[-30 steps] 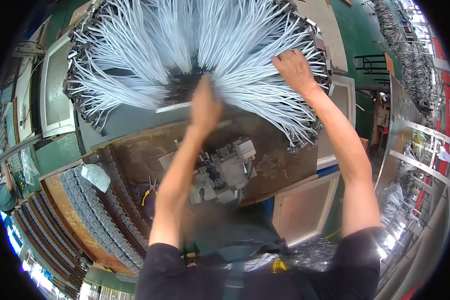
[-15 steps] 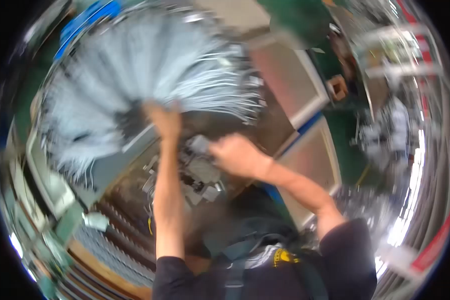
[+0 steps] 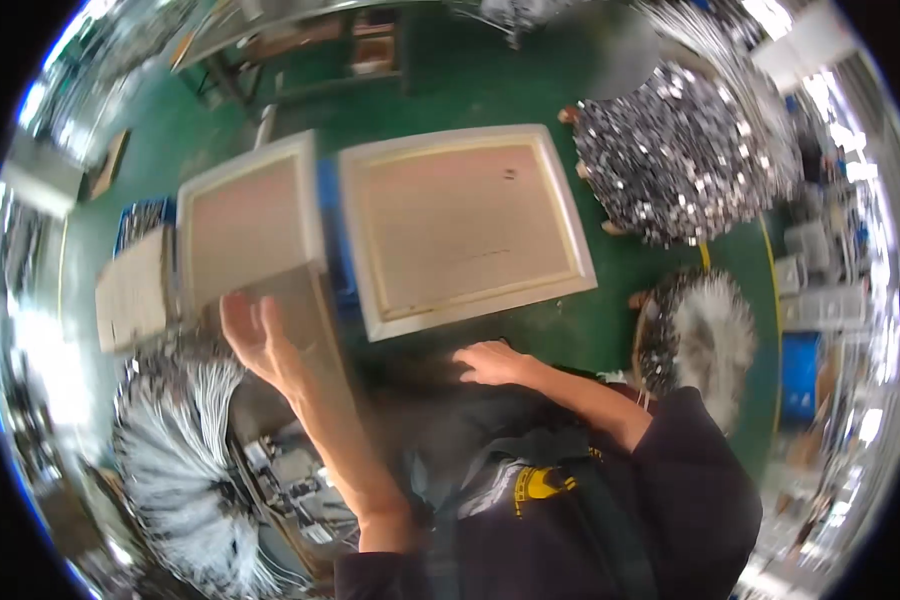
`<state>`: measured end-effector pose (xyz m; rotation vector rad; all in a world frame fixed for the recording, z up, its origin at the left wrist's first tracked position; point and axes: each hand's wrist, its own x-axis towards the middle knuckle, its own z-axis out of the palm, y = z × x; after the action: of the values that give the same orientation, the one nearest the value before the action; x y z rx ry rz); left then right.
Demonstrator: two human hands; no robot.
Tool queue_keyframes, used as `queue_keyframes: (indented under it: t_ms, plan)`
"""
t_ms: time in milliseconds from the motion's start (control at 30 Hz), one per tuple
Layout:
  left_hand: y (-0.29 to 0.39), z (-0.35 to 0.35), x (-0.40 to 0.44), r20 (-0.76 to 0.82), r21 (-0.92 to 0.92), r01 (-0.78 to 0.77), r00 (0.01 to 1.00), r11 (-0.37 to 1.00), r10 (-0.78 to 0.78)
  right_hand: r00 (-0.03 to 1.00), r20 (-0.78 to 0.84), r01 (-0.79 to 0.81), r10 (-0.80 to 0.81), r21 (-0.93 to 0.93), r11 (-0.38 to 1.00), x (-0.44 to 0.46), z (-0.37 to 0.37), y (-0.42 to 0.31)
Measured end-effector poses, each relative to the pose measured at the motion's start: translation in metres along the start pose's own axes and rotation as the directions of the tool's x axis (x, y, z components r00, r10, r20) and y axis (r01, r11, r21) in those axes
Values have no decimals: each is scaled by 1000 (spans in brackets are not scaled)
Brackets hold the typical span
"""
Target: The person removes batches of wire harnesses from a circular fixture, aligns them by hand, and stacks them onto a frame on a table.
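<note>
My left hand [image 3: 255, 338] is raised over the brown table edge [image 3: 320, 345], thumb and fingers apart, with nothing in it. It is nearest to the left framed tray [image 3: 245, 225], which has a white rim and a pale pinkish base. My right hand [image 3: 492, 362] hangs in front of my body, fingers loosely extended, with no object visible in it. Beyond it lies a larger framed tray [image 3: 460, 225] with a few small dark marks on its base. A fanned bundle of grey-white cables [image 3: 175, 470] lies at lower left, beside a pile of small grey parts [image 3: 305, 490].
A large heap of shiny metal-ended pieces [image 3: 670, 150] stands at upper right. Below it is another bundle of white strands [image 3: 710, 340]. A cardboard piece [image 3: 135, 290] and a blue crate [image 3: 145, 222] are at left. A workbench [image 3: 300, 30] stands at the back.
My view has swung to the right, so the cable bundle now sits at lower left. Both hands have moved away from the cables and small parts, toward the framed trays.
</note>
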<state>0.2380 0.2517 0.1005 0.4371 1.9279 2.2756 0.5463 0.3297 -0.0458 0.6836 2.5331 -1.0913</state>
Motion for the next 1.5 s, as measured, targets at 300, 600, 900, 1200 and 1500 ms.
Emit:
queue_keyframes:
  t_ms: [300,600,900,1200,1500]
  plan:
    - [103,390,-280,780,-463,125,526,877,337,518,-477,-575,710,421,702,-277,17,279]
    - [159,557,-426,751,-649,319,126,690,648,103,-235,-638,967,730,245,-417,70,343]
    - [103,704,-508,759,-604,437,61,666,648,370,-292,-280,882,870,406,-354,-7,450]
    - [137,838,-618,691,-652,389,-50,651,721,-162,-200,-310,966,940,142,-462,6,594]
    - [42,888,-608,942,-302,34,-144,953,304,505,99,6,857,993,-118,-458,-78,696]
